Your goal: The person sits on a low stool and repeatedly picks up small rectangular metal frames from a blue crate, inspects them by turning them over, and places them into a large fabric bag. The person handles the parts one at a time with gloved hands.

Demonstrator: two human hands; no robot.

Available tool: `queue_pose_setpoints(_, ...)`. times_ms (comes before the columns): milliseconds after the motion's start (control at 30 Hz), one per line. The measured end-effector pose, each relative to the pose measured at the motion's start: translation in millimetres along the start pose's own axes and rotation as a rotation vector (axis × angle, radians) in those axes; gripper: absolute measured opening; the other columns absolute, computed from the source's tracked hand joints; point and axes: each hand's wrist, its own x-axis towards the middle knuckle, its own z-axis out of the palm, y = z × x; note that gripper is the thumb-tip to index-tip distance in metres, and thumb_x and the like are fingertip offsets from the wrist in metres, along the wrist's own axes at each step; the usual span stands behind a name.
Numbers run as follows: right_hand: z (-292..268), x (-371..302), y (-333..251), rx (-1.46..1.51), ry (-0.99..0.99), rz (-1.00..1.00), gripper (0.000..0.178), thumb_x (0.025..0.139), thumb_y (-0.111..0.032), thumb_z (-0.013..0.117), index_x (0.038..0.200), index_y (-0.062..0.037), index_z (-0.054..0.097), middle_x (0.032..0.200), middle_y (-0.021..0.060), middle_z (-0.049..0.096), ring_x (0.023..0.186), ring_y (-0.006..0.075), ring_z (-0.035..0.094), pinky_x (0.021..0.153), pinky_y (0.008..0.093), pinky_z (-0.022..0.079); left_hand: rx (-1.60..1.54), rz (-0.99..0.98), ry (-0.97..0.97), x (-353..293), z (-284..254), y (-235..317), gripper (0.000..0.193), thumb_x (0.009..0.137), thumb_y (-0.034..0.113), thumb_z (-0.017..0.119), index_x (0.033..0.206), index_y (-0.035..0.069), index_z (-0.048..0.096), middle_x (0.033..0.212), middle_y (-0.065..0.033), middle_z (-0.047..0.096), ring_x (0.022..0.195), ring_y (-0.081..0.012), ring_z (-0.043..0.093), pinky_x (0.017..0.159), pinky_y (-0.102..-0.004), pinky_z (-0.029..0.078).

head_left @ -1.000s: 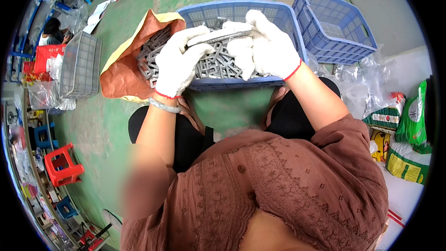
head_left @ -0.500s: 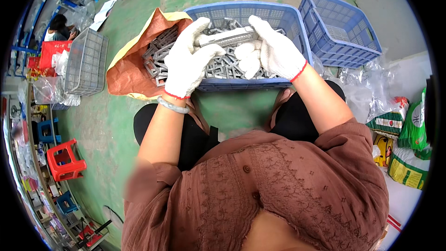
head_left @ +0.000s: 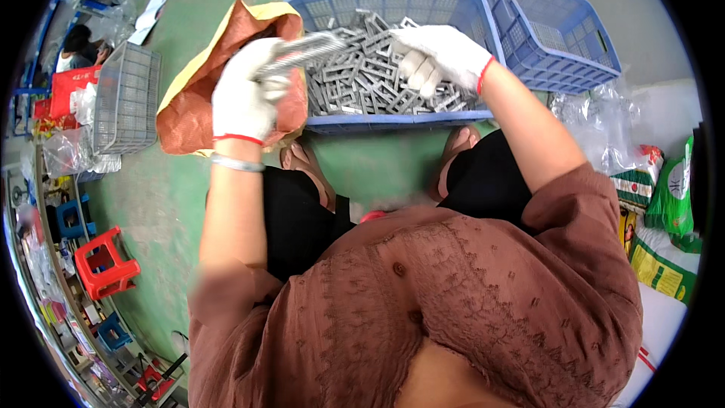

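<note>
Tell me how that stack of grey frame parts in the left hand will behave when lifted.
The stack of grey frame parts probably stays stiff: it juts from the left hand without sagging. It may slip apart, since only gloved fingers clamp one end. The pieces look like thin open rectangles like those in the blue crate, so likely light.

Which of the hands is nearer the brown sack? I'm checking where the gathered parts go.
Left. The left hand, holding a stack of grey metal parts, is over the brown sack. The right hand is in the blue crate, farther away.
</note>
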Motion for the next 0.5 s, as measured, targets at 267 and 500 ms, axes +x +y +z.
queue_pose_setpoints(267, -64, 100, 59, -1.465, 0.116, 0.162, 0.045, 0.076, -0.033, 0.072, 0.112, -0.0065, 0.072, 0.096, 0.0188, 0.073, 0.095, 0.0322, 0.07, 0.081, 0.0438, 0.055, -0.3, 0.015, 0.306, 32, -72, 2, 0.035, 0.097, 0.013, 0.062, 0.124, -0.008, 0.056, 0.115, -0.0254, 0.06, 0.106, -0.0406, 0.063, 0.094, -0.0462, 0.057)
queue_pose_setpoints(500, -56, 166, 142, -1.824, -0.269, 0.118, 0.048, 0.085, -0.019, 0.067, 0.133, -0.0203, 0.059, 0.13, 0.0111, 0.064, 0.116, 0.0337, 0.064, 0.092, 0.0429, 0.054, -0.097, 0.025, 0.027, 16, -30, 3, 0.036, 0.098, 0.016, 0.058, 0.125, -0.008, 0.058, 0.117, -0.0225, 0.064, 0.106, -0.037, 0.065, 0.094, -0.047, 0.056)
